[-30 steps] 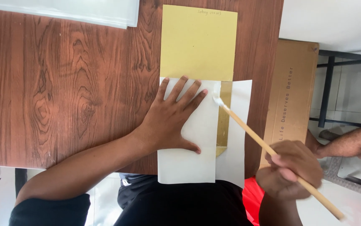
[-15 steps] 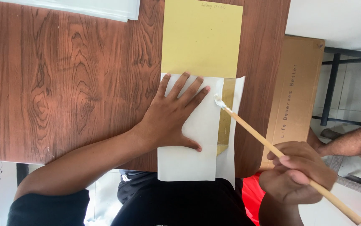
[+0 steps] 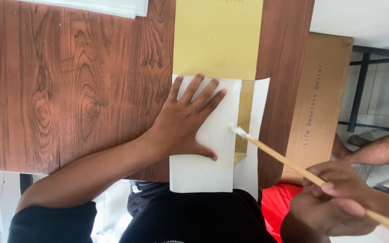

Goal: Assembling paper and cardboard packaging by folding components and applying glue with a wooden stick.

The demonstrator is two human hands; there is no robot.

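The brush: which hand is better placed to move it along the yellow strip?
Right. The right hand holds the brush, whose tip is at the edge of the white sheet, beside the yellow strip. The left hand lies flat on the sheet.

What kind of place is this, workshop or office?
Likely a small craft or packaging workspace, not a formal office. A wood-grain table holds a yellow envelope and white paper; the right hand works a thin brush, and a cardboard box leans alongside.
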